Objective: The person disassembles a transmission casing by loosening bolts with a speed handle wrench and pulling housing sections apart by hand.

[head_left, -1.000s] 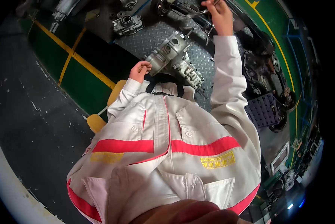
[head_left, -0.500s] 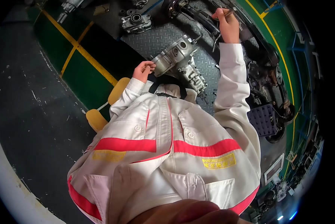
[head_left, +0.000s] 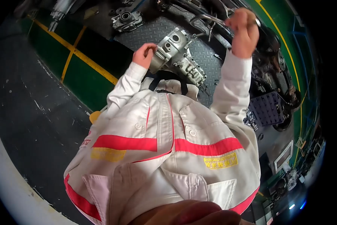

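A silver gearbox housing, with round openings and a narrower finned section, lies on the tread-plate bench top in front of me. My left hand is at its left rim, fingers curled and seemingly touching the edge. What the fingertips grip there is partly hidden. Up and to the right, my right hand is raised, slightly smeared by motion, with its fingers wrapped round a bent metal rod tool, like a speed wrench. The tool's curved end reaches left, above the bench and beyond the housing.
Another metal casting sits at the back left of the tread plate. Dark axle parts line the right side, with a purple plastic crate nearer me. A metal shaft part is at the upper left.
My right hand has moved right and slightly nearer, and the bent rod now shows clearly in it. My left hand has moved up along the housing's rim. The view has shifted a little.
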`<state>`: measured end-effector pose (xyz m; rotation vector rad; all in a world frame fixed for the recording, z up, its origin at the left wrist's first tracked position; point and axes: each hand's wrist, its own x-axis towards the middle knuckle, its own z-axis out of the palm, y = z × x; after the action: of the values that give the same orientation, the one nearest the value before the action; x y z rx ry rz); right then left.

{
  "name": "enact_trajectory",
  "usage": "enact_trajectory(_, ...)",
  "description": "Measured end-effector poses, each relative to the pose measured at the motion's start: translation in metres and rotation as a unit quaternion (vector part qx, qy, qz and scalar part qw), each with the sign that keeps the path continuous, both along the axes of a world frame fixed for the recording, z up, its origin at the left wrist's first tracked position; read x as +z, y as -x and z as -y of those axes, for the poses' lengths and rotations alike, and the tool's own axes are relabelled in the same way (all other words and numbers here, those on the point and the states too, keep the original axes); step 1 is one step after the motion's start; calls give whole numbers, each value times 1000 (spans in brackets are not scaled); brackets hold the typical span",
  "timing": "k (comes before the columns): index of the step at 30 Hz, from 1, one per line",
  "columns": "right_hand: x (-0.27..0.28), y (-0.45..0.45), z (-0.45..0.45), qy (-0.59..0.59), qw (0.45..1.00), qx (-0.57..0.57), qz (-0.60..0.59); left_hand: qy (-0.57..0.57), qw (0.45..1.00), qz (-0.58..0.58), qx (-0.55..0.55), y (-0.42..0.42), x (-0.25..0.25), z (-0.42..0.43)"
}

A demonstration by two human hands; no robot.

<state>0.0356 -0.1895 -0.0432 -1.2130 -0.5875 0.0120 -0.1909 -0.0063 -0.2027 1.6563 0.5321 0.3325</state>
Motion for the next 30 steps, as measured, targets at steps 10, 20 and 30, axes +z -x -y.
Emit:
enact_trajectory(10,-36,96,156,194,963,-111,-149,-595,700,-218,-328,-218,-26,32)
enact_trajectory(20,-81,92,244,232,916,-205,-255,-564,596,-409,-399,-260,-84,45)
enact_trajectory(30,-102,61,274,117,923,-244,-274,-545,621,-443,-349,-258,-86,51)
